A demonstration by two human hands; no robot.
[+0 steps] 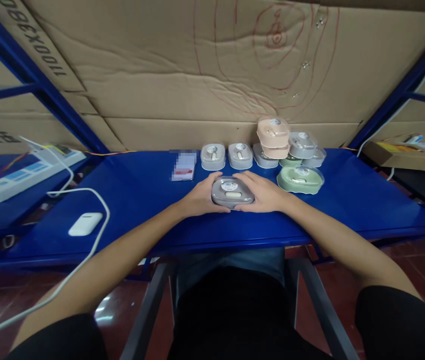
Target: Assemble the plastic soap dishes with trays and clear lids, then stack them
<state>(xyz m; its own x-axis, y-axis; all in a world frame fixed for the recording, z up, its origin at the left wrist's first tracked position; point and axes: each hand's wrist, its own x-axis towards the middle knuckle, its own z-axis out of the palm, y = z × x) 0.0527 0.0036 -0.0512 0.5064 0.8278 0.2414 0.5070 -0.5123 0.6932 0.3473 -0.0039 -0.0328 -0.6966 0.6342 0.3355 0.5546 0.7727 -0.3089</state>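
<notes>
A grey plastic box with a clear lid (231,200), a round sticker and a pale oblong piece on top, sits between my two hands near the front of the blue table. My left hand (201,196) is wrapped round its left side, and my right hand (267,192) grips the right side. Just beyond my right hand lies a green box of similar make (300,182). Two grey boxes stand farther back: one grey box (213,159) at left, another grey box (240,159) beside it.
At the back right, peach boxes (273,132) and more grey boxes (303,144) are stacked. A phone (184,167) lies left of the row. A white earbud case (85,224), a white cable (101,205) and a power strip (28,172) are at left. Cardboard (152,85) walls the back.
</notes>
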